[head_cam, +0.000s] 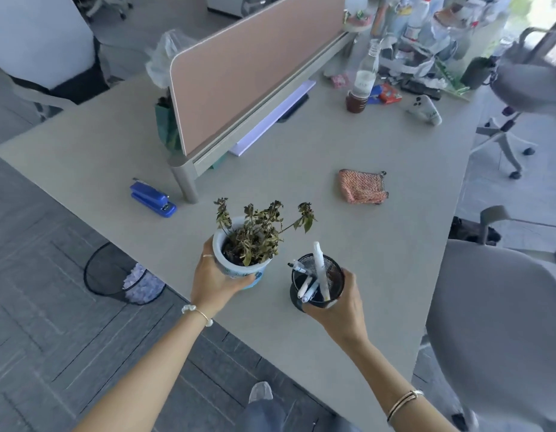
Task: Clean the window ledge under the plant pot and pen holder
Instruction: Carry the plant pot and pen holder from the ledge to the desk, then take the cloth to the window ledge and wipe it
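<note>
- The left hand (212, 283) is wrapped around the side of the white plant pot (239, 269), fingers curled onto its wall; the pot with its wilted plant sits over the near part of the grey desk (301, 169).
- The right hand (342, 310) grips the black mesh pen holder (317, 285) from its right side, several pens standing in it; holder and pot are just beside each other, not touching.
- Whether either item rests on the desk or is lifted slightly cannot be told from this angle.
- Farther back on the desk lies a pink knitted cloth (362, 187), well apart from both hands.
- A blue stapler (152, 199) sits to the left, near the leg of the pink desk divider (248, 67).
- A glass bottle (362, 79) and a white phone (425, 109) stand among blurred clutter at the far end.
- A mesh waste bin (124, 279) is on the floor to the left, a grey chair (501, 332) to the right, cut off by the frame.
- The right palm hides the holder's near side.
</note>
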A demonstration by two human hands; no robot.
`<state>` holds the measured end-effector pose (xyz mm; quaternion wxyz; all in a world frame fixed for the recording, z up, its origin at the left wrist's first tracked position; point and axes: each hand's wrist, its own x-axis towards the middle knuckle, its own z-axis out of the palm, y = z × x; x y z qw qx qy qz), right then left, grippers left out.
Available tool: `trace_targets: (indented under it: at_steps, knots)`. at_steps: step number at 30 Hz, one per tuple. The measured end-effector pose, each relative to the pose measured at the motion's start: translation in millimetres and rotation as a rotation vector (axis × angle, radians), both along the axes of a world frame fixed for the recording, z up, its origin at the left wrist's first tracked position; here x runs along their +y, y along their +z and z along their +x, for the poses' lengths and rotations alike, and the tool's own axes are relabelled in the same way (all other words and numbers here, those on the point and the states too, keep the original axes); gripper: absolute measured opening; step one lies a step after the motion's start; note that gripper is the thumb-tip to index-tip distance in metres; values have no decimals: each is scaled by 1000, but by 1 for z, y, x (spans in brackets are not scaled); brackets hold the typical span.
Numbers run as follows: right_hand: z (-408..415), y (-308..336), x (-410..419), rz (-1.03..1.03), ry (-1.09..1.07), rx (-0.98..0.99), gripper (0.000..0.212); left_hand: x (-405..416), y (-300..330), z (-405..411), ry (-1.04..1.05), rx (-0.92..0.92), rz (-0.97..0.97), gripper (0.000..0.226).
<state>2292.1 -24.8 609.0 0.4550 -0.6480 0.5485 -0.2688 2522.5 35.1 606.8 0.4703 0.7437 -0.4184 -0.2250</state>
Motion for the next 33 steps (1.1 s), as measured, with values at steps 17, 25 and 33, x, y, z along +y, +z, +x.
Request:
trace_targets:
  at_steps: [17, 25, 33]
  knots:
    - [13, -21, 6, 3, -36, -5, 84, -7, -10, 12, -119, 20, -34, 80]
    - [-34, -16, -13, -49, 113, 114, 119, 8, -1, 27, -46, 86, 17, 123]
    - [-58, 11, -119, -200, 55, 204, 77, -9, 65, 33, -204, -90, -96, 108]
